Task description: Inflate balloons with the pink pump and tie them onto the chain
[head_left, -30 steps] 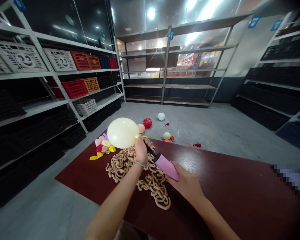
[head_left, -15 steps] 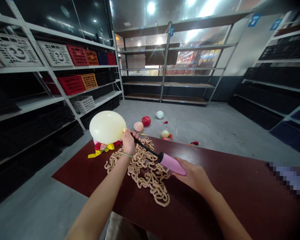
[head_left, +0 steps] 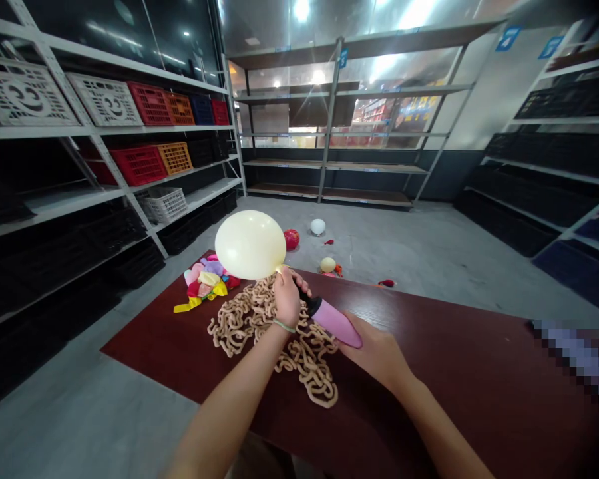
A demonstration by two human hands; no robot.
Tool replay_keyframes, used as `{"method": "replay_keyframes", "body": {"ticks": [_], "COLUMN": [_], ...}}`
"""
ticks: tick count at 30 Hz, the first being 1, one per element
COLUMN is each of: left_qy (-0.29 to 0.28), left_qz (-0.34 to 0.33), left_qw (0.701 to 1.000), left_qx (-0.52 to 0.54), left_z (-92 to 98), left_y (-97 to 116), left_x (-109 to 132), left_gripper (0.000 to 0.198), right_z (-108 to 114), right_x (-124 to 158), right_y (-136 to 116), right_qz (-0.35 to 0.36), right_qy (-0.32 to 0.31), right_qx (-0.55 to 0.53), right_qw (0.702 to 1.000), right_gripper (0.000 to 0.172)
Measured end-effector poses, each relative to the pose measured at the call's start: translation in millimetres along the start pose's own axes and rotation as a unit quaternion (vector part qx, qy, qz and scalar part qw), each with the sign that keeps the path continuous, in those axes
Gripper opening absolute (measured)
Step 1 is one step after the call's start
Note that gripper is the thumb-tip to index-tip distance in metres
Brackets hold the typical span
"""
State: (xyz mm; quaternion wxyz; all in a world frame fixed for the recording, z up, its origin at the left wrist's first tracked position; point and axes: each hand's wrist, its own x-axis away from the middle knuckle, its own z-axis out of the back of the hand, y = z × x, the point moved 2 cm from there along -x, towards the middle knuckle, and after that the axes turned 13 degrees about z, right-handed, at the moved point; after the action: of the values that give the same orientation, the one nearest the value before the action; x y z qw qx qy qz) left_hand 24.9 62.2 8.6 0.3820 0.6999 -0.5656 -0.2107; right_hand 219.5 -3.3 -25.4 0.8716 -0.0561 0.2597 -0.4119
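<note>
A pale yellow balloon (head_left: pixel 250 245), blown up round, sits on the nozzle end of a pink and black balloon pump (head_left: pixel 333 322). My left hand (head_left: pixel 288 299) is closed around the balloon's neck and the pump's black front part, which the fingers mostly hide. Wrapped around the pink body's rear is my right hand (head_left: pixel 374 349). Beneath the pump, a heap of beige chain-like links (head_left: pixel 314 379) spreads over the dark red table (head_left: pixel 429 372). Limp balloons (head_left: pixel 207 279) in several colours lie piled at the table's far left corner.
On the floor beyond the table are a red balloon (head_left: pixel 291 239), a white balloon (head_left: pixel 318 227) and a small yellow balloon (head_left: pixel 328 265). Shelves with crates (head_left: pixel 150 103) line the left; a metal rack (head_left: pixel 324 133) stands at the back. A pixelated patch covers the table's right end.
My left hand and the balloon have moved right, toward my right hand. The pump's black shaft, long before, is now mostly pushed in. More of the limp balloon pile shows.
</note>
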Motion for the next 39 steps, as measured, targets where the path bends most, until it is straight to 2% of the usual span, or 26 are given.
{"method": "replay_keyframes", "body": {"ticks": [5,9,12,16,19,21,25,30,34,39], "left_qy": [0.035,0.043,0.041,-0.001,-0.011,-0.007,0.006,0.064,0.092,0.072], "left_qz": [-0.024,-0.044,-0.052,-0.019,-0.006,-0.005,-0.031,-0.088,-0.098,-0.031], "left_qw": [0.999,0.997,0.997,1.000,1.000,1.000,0.997,0.990,0.987,0.994], "left_qx": [0.031,0.043,0.039,0.008,0.002,0.016,0.065,0.093,0.087,0.073], "left_z": [19.6,28.6,24.6,16.5,18.3,20.6,21.9,29.8,33.7,23.3], "left_y": [28,41,28,-7,-21,-20,1,19,8,-20], "left_x": [-19,-27,-21,-7,-1,0,0,-2,-1,4], "left_gripper": [0.031,0.031,0.033,0.035,0.034,0.033,0.032,0.030,0.031,0.026], "right_z": [14,13,3,-11,-15,-14,-3,11,3,-10], "right_x": [3,5,3,2,1,1,2,5,3,-5], "right_y": [28,33,20,3,3,9,33,54,39,2], "right_qz": [0.065,0.079,0.067,0.017,0.038,0.071,0.093,0.029,-0.027,-0.036], "right_qy": [-0.017,-0.011,0.001,0.010,-0.007,-0.018,-0.006,-0.004,-0.009,-0.018], "right_qx": [0.029,0.058,0.074,0.078,0.069,0.074,0.154,0.241,0.249,0.231], "right_qw": [0.997,0.995,0.995,0.997,0.997,0.995,0.984,0.970,0.968,0.972], "right_gripper": [0.050,0.050,0.048,0.048,0.047,0.049,0.051,0.036,0.036,0.039]}}
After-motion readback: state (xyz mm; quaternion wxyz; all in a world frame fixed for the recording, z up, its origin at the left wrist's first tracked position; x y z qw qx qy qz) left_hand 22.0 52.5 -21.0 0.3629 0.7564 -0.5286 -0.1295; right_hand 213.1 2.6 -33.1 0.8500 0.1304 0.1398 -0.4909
